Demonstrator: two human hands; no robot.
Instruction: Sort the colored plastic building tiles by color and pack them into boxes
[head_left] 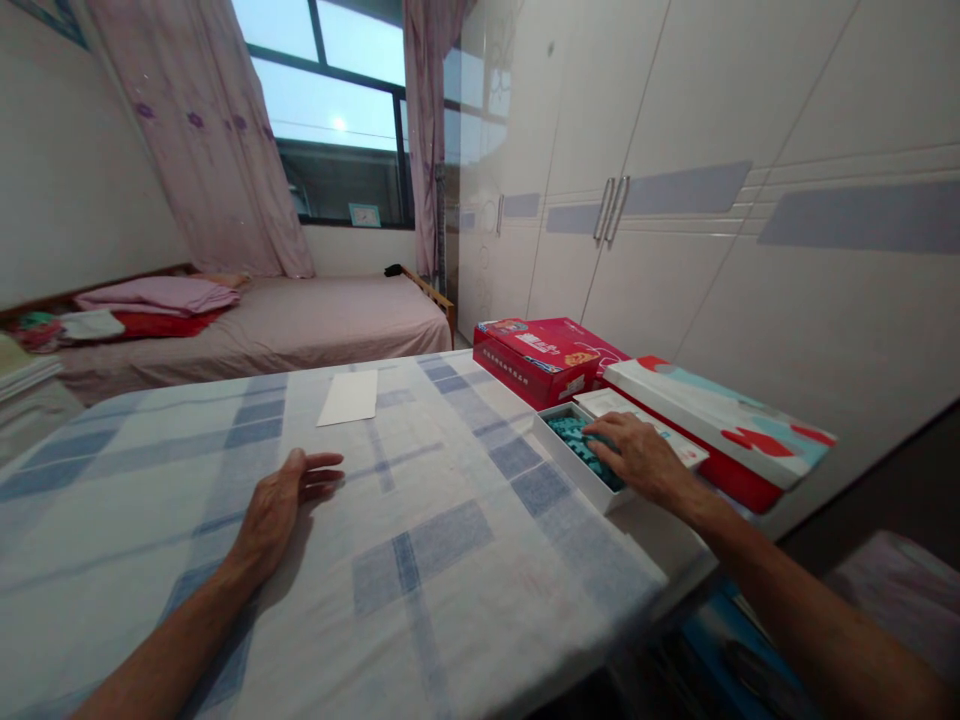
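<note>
My right hand reaches over a small white box at the table's right side. Its fingers are extended and slightly bent, with the fingertips at the small teal pieces that fill the box; they look like jigsaw puzzle pieces. I see no piece lifted, though the undersides of the fingers are hidden. My left hand rests on its side on the tablecloth, open, fingers stretched to the right and holding nothing. Beyond it a blank white card lies flat on the table.
A blue-and-white checked cloth covers the table. Behind the white box lie a white lid-like box, a red box and a long white-and-red box. Past the table stand a bed and a white wardrobe.
</note>
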